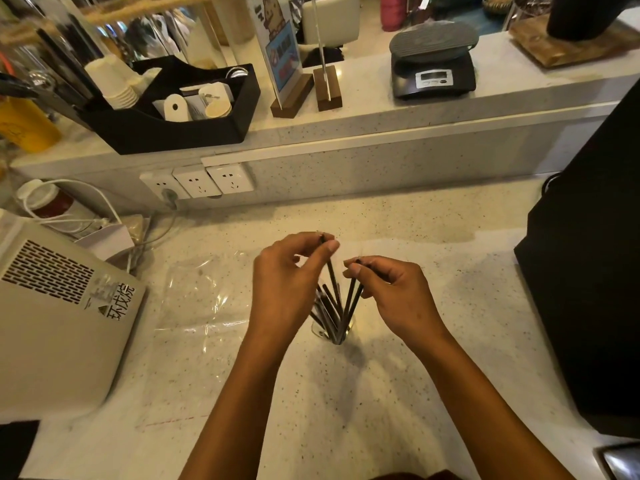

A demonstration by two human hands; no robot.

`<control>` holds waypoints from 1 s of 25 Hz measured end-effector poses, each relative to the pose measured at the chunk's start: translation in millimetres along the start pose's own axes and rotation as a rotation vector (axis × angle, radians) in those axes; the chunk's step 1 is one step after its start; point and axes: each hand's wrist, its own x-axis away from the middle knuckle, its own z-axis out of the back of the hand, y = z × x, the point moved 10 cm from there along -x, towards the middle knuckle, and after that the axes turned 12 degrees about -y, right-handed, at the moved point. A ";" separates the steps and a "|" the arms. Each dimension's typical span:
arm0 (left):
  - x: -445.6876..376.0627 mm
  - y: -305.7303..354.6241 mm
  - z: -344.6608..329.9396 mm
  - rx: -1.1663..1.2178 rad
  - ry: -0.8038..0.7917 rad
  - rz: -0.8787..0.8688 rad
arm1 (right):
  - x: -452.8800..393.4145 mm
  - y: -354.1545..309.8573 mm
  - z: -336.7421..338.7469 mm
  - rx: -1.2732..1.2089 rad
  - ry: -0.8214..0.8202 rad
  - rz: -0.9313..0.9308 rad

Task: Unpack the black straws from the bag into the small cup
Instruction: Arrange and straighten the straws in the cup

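Observation:
Several black straws point(333, 306) stand fanned out in a small clear cup point(349, 330) on the speckled counter, near the middle of the view. My left hand point(289, 285) pinches the top end of one straw between thumb and fingers, just left of the cup. On the other side, my right hand point(394, 292) pinches the tops of two straws that lean right. The lower ends of all held straws sit inside the cup. The clear plastic bag point(201, 299) lies flat and looks empty to the left of my left hand.
A beige appliance point(59, 320) with a vent sits at the left. A large black machine point(595, 271) fills the right side. Wall sockets point(197, 181) and a white cable are behind. The raised shelf carries a black organiser point(180, 129), sign stands and a scale point(433, 71).

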 end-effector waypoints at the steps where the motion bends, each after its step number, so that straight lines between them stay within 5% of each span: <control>1: -0.2 -1.6 8.6 0.057 0.035 0.004 | 1.2 2.3 0.3 -0.004 0.003 -0.008; 20: 23.8 -39.9 109.7 0.694 0.352 0.017 | 29.0 36.8 -19.5 0.211 -0.037 -0.067; 25: 28.6 -43.4 101.8 0.819 0.303 -0.015 | 32.4 40.7 -25.0 0.302 -0.063 -0.118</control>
